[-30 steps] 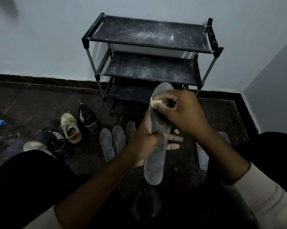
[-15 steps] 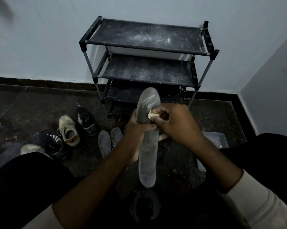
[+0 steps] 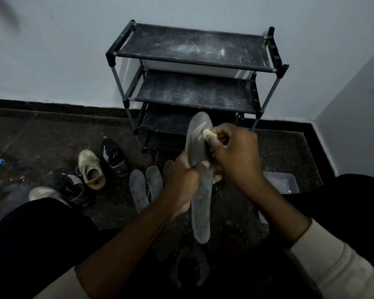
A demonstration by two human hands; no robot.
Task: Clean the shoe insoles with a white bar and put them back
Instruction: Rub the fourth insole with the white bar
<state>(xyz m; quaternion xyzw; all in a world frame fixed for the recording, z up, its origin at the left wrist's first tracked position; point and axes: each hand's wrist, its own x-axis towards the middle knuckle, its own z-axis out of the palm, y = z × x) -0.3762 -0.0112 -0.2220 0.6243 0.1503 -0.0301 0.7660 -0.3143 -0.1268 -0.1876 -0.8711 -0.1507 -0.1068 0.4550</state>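
The insole [image 3: 200, 212] stayed upright in the left hand [image 3: 183, 180], which gripped its middle, while the right hand [image 3: 235, 154], pinching the small white bar [image 3: 207, 132], had slid up from the middle to the toe, so the cleaning looked only partly done.

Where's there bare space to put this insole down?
The top shelf and middle shelf of the rack hold only white dust. The floor between skirting and shoes is bare. It is crowded nearer you, where more insoles lie beside the shoes.
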